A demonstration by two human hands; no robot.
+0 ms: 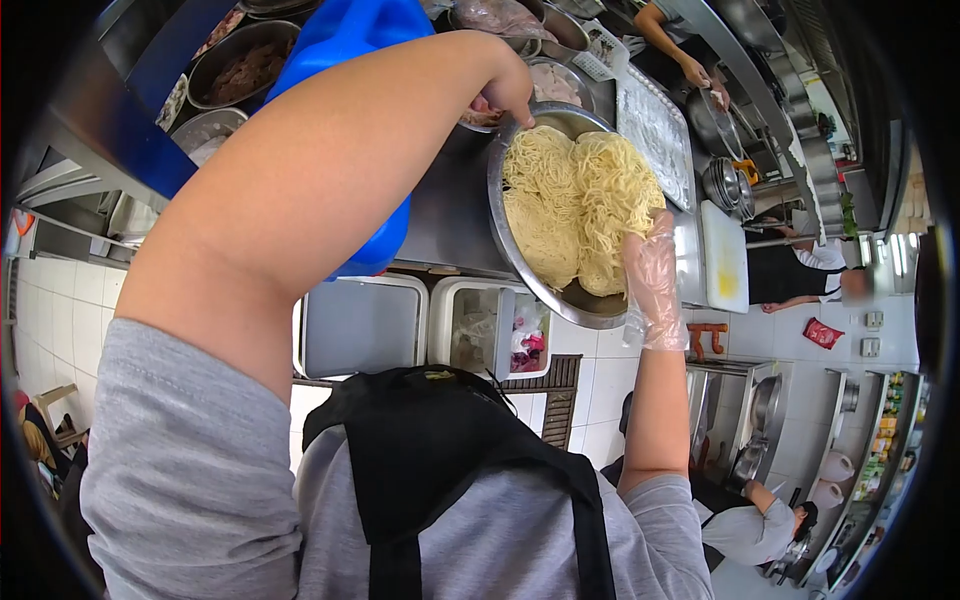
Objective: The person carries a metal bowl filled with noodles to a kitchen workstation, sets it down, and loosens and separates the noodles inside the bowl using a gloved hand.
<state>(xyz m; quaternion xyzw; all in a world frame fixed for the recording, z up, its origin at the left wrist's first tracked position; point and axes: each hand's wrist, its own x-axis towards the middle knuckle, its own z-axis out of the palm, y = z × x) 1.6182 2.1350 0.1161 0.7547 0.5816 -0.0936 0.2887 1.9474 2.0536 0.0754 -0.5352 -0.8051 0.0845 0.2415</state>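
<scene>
A large metal bowl [510,250] full of pale yellow noodles [575,200] sits at the counter's edge. My left hand [505,85] is at the bowl's far rim, its fingers bent down over the edge, with the thumb side by the metal. In a clear plastic glove, my right hand [655,265] is closed on noodles at the bowl's right side. Part of its fingers is hidden by the noodles.
A blue jug [350,35] stands behind my left arm. Meat bowls [240,75] are at the back, a metal tray [655,135] and white cutting board [725,255] at right. Open bins [360,325] sit below. Co-workers [800,275] are at right.
</scene>
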